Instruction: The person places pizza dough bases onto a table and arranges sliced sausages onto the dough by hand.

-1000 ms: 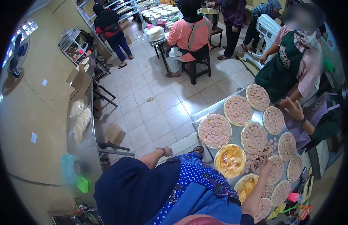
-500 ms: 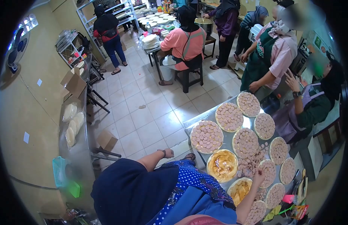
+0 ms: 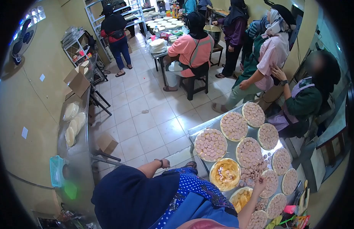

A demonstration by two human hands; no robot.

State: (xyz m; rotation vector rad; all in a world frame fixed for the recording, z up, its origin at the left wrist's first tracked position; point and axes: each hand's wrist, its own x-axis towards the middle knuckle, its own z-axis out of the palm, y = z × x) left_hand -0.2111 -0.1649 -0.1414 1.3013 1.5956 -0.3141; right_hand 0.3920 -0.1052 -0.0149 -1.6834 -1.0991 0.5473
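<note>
Round dough bases covered with pale pink slices lie across the metal table [image 3: 201, 131]. One base [image 3: 225, 174] carries a shiny orange-brown sauce without slices; another sauced base [image 3: 242, 199] is nearer me. My right hand [image 3: 259, 185] is above the table's middle, beside a loose slice pile [image 3: 251, 172] and a covered base [image 3: 269, 183]. Its fingers are pressed together around something small and dark reddish that I cannot make out. My left hand [image 3: 165, 163], below a wristband, hangs curled beside the table's left side, with nothing visible in it.
Two people stand beyond the table's far right edge, one with a hand [image 3: 279, 72] on the other's back. A seated person [image 3: 192, 49] works at a farther table. On the left, a side table [image 3: 79, 152] holds pale discs; a cardboard box [image 3: 107, 143] is on the floor.
The view has shifted. The person in the green apron has turned and stepped away from the table; the other's raised hand now touches that back. My right hand stays near the slice pile.
</note>
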